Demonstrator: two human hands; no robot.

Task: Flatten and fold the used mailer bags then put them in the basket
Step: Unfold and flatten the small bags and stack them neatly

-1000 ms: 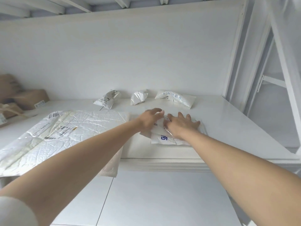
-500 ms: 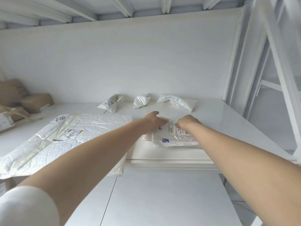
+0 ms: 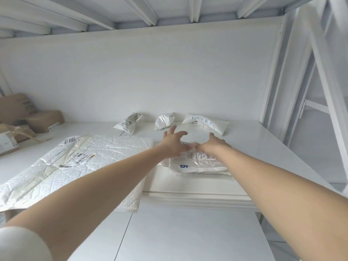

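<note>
On the white tabletop (image 3: 263,147), a large padded mailer (image 3: 84,157) is laid flat at the left, with its near corner hanging over the front edge. Brown parcels (image 3: 45,120) are piled at the far left, against the wall. A folded mailer bag (image 3: 199,166), white with blue print and a label, is placed near the front edge, just beside the padded mailer, and thin white layers can be seen beneath it. Three crumpled bags are lined up well behind it, close to the wall: a labelled bag (image 3: 130,122), a scrunched bag (image 3: 163,121) and a lettered bag (image 3: 207,122). Both arms are stretched out over the folded mailer bag. The left hand (image 3: 174,142) is held at its far left corner, its grip spread, with the fingers straight and pointed toward the scrunched bag. The right hand (image 3: 214,146) is laid on top of the bag, its grip flat and unclenched, and nothing is pinched. The thumbs are brought almost together.
</note>
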